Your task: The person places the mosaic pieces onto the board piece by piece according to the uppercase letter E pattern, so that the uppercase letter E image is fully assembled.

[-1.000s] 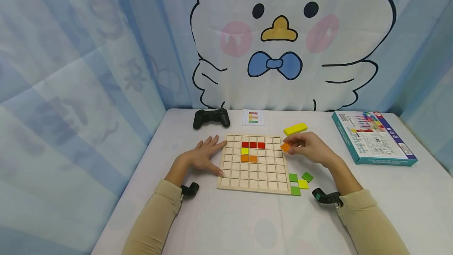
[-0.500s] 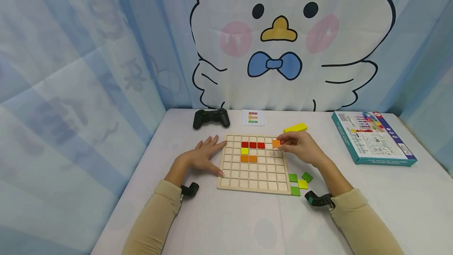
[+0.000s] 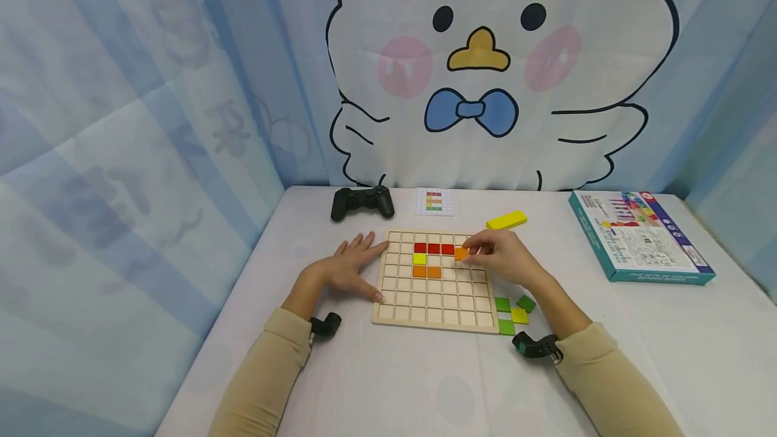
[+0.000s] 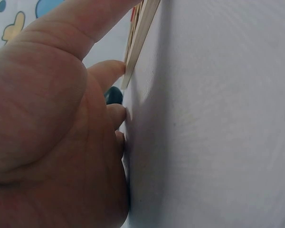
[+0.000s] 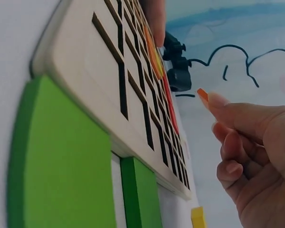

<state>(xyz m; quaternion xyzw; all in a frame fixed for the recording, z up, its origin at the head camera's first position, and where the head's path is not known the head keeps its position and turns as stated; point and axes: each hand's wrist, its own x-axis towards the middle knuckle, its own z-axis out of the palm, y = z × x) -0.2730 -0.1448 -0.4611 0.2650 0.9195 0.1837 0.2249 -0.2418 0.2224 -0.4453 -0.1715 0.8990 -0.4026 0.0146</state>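
My right hand [image 3: 500,256] pinches an orange square tile [image 3: 461,253] between thumb and fingertips, above the right part of the wooden grid board [image 3: 437,316]. In the right wrist view the tile [image 5: 203,96] is apart from the board. Set in the board are a row of three red tiles [image 3: 434,248], one yellow tile [image 3: 420,259] below their left end, and two orange tiles [image 3: 427,272] under that. Spread at the board's left edge, my left hand [image 3: 346,270] touches it with thumb and index finger.
Loose green tiles [image 3: 506,327] and a yellow tile [image 3: 519,315] lie off the board's right corner. Behind the board are a black game controller [image 3: 363,203], a printed pattern card [image 3: 434,201] and a yellow bar [image 3: 506,220]. A teal-edged box [image 3: 642,238] lies at the right.
My right hand has carried the orange tile leftward from the board's right edge to over the cells beside the red row. The left hand has stayed in place.
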